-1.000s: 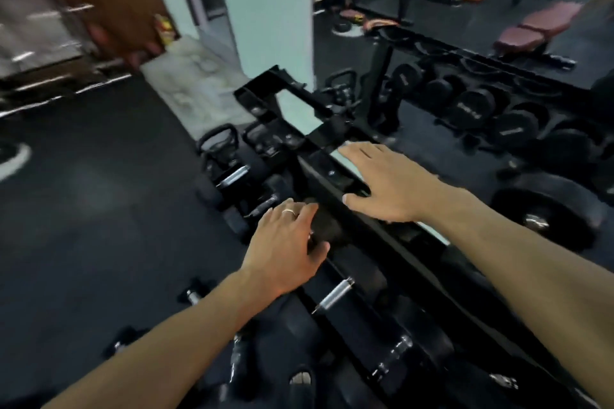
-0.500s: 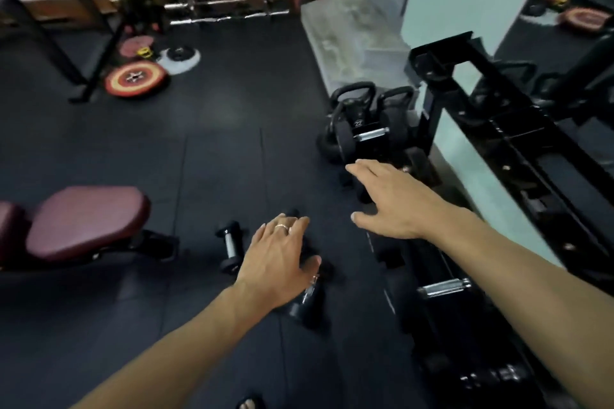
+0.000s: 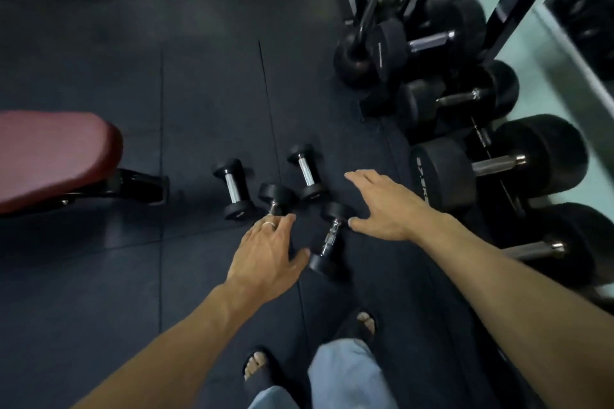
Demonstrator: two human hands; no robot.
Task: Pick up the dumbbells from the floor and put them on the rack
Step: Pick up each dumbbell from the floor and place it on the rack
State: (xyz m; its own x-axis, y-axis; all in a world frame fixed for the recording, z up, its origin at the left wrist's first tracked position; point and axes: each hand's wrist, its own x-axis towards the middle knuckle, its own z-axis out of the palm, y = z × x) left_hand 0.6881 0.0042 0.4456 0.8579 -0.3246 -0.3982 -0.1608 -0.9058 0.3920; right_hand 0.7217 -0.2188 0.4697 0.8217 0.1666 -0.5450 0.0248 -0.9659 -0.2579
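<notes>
- We're standing on black rubber floor (image 3: pixel 206 83); maroon bench (image 3: pixel 56 156) at left.
- Dumbbells (image 3: pixel 327 239) lying loose; rack (image 3: pixel 518 7) w/ blurred, unreadable labels.
- Left hand (image 3: pixel 265 252), right hand (image 3: pixel 385 206) hovering, fingers spread, gripping nothing.

Left hand (image 3: pixel 269 252), right hand (image 3: pixel 382 209): seemingly empty.

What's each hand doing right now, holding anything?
Left hand: open, fingers spread, holding nothing, above a small dumbbell on the floor.
Right hand: open, palm down, holding nothing, beside another small dumbbell.
</notes>
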